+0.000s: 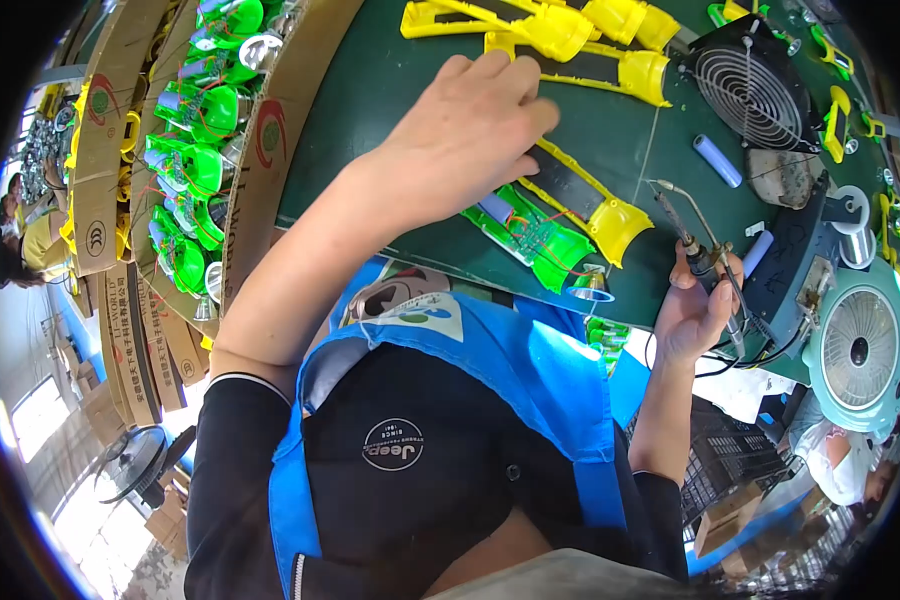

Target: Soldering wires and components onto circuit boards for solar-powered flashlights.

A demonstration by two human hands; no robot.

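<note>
Dark green covers the counter point(610, 140), which fills the upper middle of the view, with a factory floor and a standing fan visible far below at the lower left. Brown cardboard boxes point(260, 150) stand along the counter's left edge, each bearing a round red and green mark on its flap, and they are packed with green plastic parts point(195, 110). The left hand point(465, 125) rests palm down, fingers spread flat, on a yellow and black housing point(580, 195) lying on the counter. Just below it, touching that housing, lies a green housing with a circuit board point(530, 238) and red wires. More yellow housings point(550, 30) lie at the top edge. The right hand point(700, 305) is closed around the handle of a soldering iron point(685, 235), its tip pointing up and left, clear of the parts. A grey square fan point(745, 90) and a pale blue cylinder cell point(718, 160) sit to the right, and a teal round fan point(860, 345) stands at the far right.
</note>
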